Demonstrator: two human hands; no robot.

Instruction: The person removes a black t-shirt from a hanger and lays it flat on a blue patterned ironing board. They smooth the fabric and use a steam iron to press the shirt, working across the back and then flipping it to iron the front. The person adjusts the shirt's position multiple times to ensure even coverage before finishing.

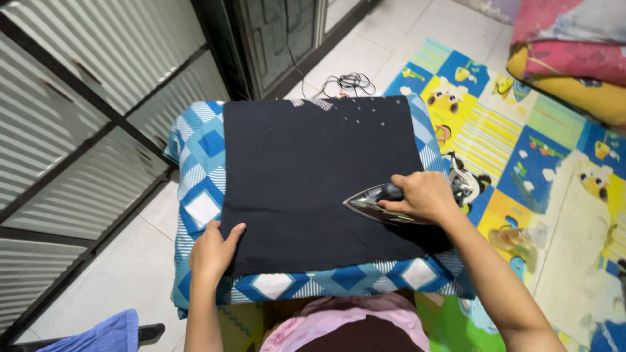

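Head view: right hand [425,195] wraps shut around the handle of a dark electric iron [377,201], soleplate flat on the navy cloth [313,176], nose pointing to the person's left. The iron sits on the right half of the cloth, near its right edge and closer to the near hem. Left hand [214,251] lies flat, fingers together and thumb out, pressing the near-left corner of the cloth where it meets the blue-and-white checked padding [195,169] underneath. The cloth is spread square over that padding, mostly smooth; small pale specks show near its far right corner, probably stitching or lint, too small to tell. A black cord [349,83] coils on the white tiled floor [130,274] beyond the padding. A colourful play mat [521,137] lies on the right, with pink and yellow bedding [574,52] at its far corner.

Step in hand: pressing stroke across the cloth, left hand anchoring. The next move calls for a steady glide leftward over the unpressed middle, keeping the left-hand fingers well apart from the iron's nose and the cloth taut.
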